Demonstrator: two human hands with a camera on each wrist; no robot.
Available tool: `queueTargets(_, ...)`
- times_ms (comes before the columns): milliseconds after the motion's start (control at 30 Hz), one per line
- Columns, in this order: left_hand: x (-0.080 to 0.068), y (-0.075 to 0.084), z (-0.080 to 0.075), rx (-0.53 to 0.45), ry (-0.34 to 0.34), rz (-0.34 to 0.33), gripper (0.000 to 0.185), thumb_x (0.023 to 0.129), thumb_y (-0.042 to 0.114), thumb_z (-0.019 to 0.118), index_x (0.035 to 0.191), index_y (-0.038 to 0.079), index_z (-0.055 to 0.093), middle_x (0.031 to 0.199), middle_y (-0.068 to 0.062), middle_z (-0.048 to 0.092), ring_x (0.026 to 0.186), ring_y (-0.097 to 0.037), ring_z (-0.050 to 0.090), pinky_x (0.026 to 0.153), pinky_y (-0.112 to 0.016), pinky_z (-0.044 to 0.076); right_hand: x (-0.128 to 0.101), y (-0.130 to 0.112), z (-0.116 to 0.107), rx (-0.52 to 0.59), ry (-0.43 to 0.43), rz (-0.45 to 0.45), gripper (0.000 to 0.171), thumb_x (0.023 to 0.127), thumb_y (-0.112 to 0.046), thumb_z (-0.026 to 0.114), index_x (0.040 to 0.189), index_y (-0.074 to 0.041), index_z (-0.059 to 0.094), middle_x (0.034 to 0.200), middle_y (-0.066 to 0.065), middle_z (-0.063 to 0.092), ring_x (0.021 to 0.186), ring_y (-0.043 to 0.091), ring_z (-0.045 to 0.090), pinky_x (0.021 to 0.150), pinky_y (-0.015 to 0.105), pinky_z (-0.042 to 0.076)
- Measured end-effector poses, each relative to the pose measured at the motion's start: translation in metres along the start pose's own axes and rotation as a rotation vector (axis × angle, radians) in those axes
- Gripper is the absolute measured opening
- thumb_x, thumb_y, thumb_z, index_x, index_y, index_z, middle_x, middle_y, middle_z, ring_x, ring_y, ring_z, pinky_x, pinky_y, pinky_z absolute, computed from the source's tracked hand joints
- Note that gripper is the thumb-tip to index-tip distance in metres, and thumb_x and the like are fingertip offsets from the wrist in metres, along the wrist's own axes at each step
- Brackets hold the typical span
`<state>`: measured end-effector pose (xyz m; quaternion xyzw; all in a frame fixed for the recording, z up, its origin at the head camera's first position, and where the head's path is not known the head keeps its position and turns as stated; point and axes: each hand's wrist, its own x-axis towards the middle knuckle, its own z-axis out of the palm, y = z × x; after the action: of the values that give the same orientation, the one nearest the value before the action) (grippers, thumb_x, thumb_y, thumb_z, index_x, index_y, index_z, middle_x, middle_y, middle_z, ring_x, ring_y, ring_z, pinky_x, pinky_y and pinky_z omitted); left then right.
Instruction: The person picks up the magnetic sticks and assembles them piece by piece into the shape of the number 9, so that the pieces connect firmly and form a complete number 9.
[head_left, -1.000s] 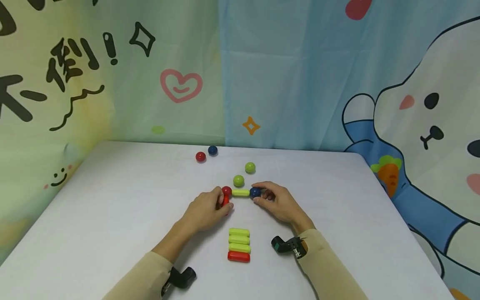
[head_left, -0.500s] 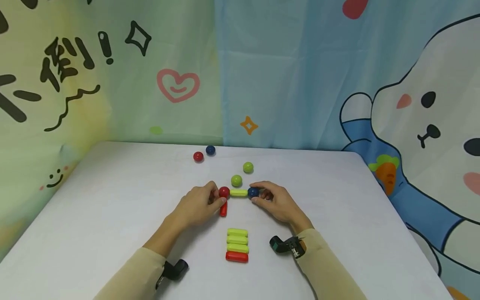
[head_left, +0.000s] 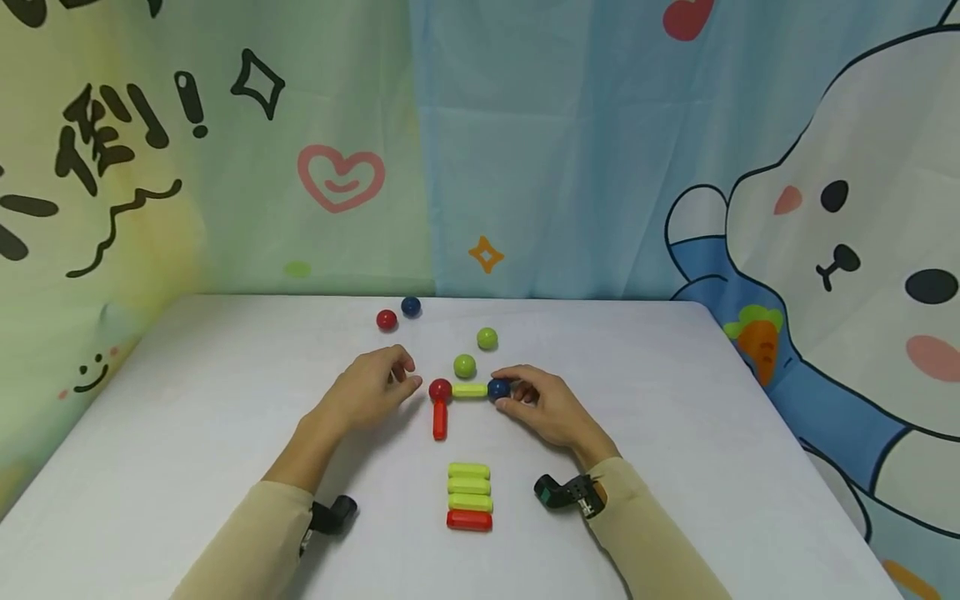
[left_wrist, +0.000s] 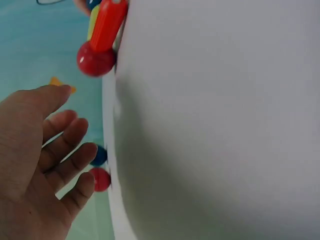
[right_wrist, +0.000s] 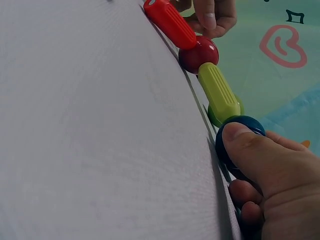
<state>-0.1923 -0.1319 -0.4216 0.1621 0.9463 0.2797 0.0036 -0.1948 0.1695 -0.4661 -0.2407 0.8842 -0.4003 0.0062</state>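
Observation:
A joined piece lies on the table: a red ball (head_left: 440, 389) with a red rod (head_left: 439, 421) pointing toward me and a yellow-green rod (head_left: 469, 391) running right to a dark blue ball (head_left: 498, 389). My right hand (head_left: 551, 406) pinches that blue ball between thumb and fingers; the right wrist view shows the thumb lying over the ball (right_wrist: 240, 145). Just left of the red ball, my left hand (head_left: 367, 386) hovers apart from it, holding nothing. In the left wrist view the fingers of the left hand (left_wrist: 45, 155) are loosely bent.
Two green balls, one nearer (head_left: 464, 366) and one farther (head_left: 487, 338), sit behind the joined piece. A loose red ball (head_left: 387, 320) and blue ball (head_left: 411, 307) lie near the table's back edge. Toward me, several yellow-green rods (head_left: 468, 487) and one red rod (head_left: 469, 520) lie stacked in a row.
My left hand has let go of the red ball and red rod and drawn away to the left. The right hand keeps its pinch on the blue ball. The head view has shifted slightly.

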Motion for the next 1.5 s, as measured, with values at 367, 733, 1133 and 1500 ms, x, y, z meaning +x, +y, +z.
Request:
queueTargets(367,0.010,-0.017,-0.010,-0.004,0.058,0.060,0.029,0.087,0.028,0.065,0.109,0.010,0.060,0.104,-0.003,0.058,0.096,-0.022,0.053,0.082,-0.039,0.046,-0.001,0.001,0.000,-0.006,0.002,0.014,0.037,0.087,-0.030,0.068,0.122,-0.027,0.060,0.094,-0.007,0.059,0.079,0.012,0.054,0.070,0.029,0.046)
queueTargets(733,0.016,-0.034,-0.016,0.008,0.118,0.044,0.043,0.083,0.025,0.070,0.122,0.014,0.054,0.128,-0.009,0.043,0.121,-0.029,0.039,0.096,-0.051,0.039,0.001,-0.002,0.001,0.014,-0.003,0.015,0.037,0.087,-0.031,0.068,0.123,-0.025,0.060,0.095,-0.006,0.059,0.079,0.013,0.054,0.070,0.030,0.046)
queueTargets(1133,0.032,-0.050,-0.015,-0.061,0.187,0.062,0.047,0.081,0.019,0.071,0.123,0.010,0.051,0.133,-0.015,0.035,0.125,-0.037,0.030,0.100,-0.053,0.031,0.000,-0.004,0.002,0.001,0.011,0.008,0.037,0.087,-0.030,0.069,0.123,-0.025,0.060,0.095,-0.007,0.059,0.080,0.010,0.054,0.072,0.029,0.046)
queueTargets(1500,0.044,-0.056,-0.016,-0.088,0.147,0.018,0.054,0.082,0.020,0.070,0.130,0.009,0.048,0.135,-0.017,0.034,0.126,-0.038,0.029,0.101,-0.055,0.030,-0.003,-0.004,0.001,-0.013,0.005,0.033,0.037,0.087,-0.032,0.068,0.123,-0.027,0.060,0.095,-0.012,0.059,0.082,0.009,0.054,0.073,0.027,0.046)
